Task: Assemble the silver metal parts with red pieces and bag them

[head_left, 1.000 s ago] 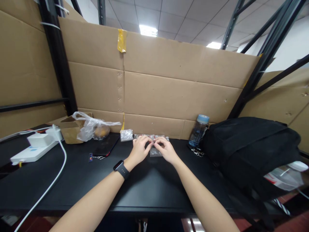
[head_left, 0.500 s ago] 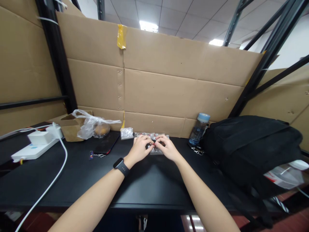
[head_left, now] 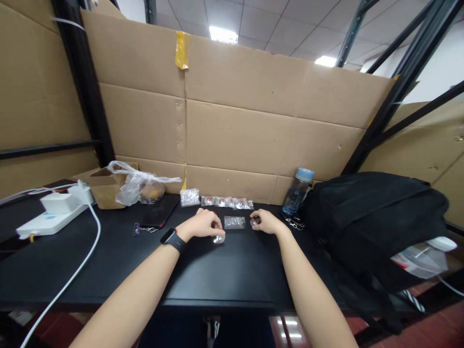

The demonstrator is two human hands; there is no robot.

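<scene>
My left hand (head_left: 206, 224) is closed, its thumb and fingers on a small shiny round disc (head_left: 218, 239) low over the black table. A speck of red shows at its knuckles; I cannot tell what it is. My right hand (head_left: 267, 222) pinches another small round shiny piece (head_left: 254, 221), partly covered by the fingers. Between the hands lies a clear plastic packet (head_left: 234, 222). Behind them runs a row of small clear bags (head_left: 226, 202) holding round silver and red pieces. A stack of clear bags (head_left: 190, 197) sits at the row's left end.
On the left are a power strip (head_left: 50, 220) with a white cable, a paper bag (head_left: 108, 191), a knotted plastic bag (head_left: 145, 188) and a dark tablet-like thing (head_left: 159, 211). A water bottle (head_left: 297, 192) and a black backpack (head_left: 373, 222) stand right. Cardboard (head_left: 232, 130) walls the back.
My hands were together over the packet; they have moved apart, left and right, each with a round shiny piece. The packet and the row of bags behind are now uncovered.
</scene>
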